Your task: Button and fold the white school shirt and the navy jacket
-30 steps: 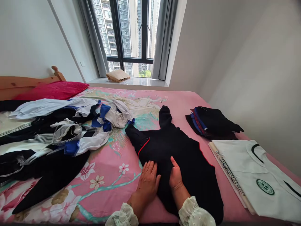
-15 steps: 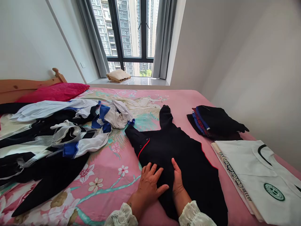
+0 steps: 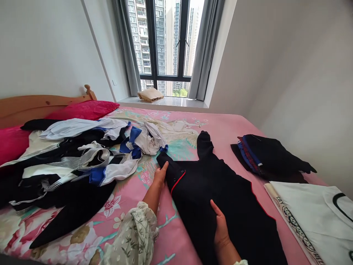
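Note:
A black top (image 3: 209, 176) with red piping and small dark buttons lies spread on the bed in front of me. At its upper left edge, my left hand (image 3: 160, 176) is closed on the cloth beside the buttons, with its fingers partly hidden by the fabric. Lower down, my right hand (image 3: 223, 230) rests on the middle of the top. Its thumb points up and away from me, while the other fingers are hidden from view. A narrow black sleeve-like part (image 3: 204, 145) sticks out at the far end.
Left lies a heap of loose clothes (image 3: 82, 158), white, black and blue. To the right are a stack of folded dark clothes (image 3: 270, 151) and folded white shirts (image 3: 311, 206). Red pillows (image 3: 85, 110) lie by the wooden headboard (image 3: 46, 103). A beige folded cloth (image 3: 150, 95) sits on the windowsill.
My left hand has moved from the middle of the black top, forward and left, to its upper left edge. My right hand stays on the cloth. The view has turned slightly left.

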### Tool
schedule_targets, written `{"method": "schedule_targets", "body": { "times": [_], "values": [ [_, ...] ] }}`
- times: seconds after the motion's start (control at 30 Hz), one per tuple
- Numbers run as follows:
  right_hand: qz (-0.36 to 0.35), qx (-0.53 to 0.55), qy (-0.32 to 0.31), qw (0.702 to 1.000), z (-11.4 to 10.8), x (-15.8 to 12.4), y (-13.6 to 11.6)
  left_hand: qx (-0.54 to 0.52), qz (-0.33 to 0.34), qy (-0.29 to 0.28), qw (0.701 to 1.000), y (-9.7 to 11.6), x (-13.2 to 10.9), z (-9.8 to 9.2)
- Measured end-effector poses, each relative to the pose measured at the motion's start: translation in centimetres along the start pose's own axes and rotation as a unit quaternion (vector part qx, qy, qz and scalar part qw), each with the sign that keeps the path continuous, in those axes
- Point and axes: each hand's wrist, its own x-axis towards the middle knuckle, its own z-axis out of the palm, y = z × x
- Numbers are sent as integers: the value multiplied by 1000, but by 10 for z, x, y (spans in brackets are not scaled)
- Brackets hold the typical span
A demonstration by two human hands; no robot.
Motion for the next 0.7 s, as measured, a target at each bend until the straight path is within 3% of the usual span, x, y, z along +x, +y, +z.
{"method": "schedule_targets", "body": {
  "times": [0.1, 0.2, 0.37, 0.47, 0.5, 0.57, 0.63, 0.7],
  "values": [
    [1, 14, 15, 1000, -2, 3, 2, -12, -21, 28, 999, -2, 17, 0],
    [-6, 8, 30, 1000, -4, 6, 4, -43, -42, 3, 998, -4, 16, -13],
    [-37, -9, 22, 999, -12, 9, 6, -98, -95, -68, 988, 14, 2, -49],
    [-63, -20, 10, 998, -5, -3, 5, -115, -120, -80, 983, 30, -10, -79],
    [-70, -37, -14, 997, 3, -10, 6, -117, -126, -79, 982, 34, -16, -90],
    [-78, -130, -124, 981, 24, -29, 11, -123, -137, -77, 980, 41, -31, -114],
    [-75, -247, -247, 934, 49, -50, 24, -132, -146, -85, 977, 46, -48, -136],
    [-69, -315, -327, 889, 73, -69, 43, -140, -156, -105, 972, 51, -67, -152]
  ]
}}
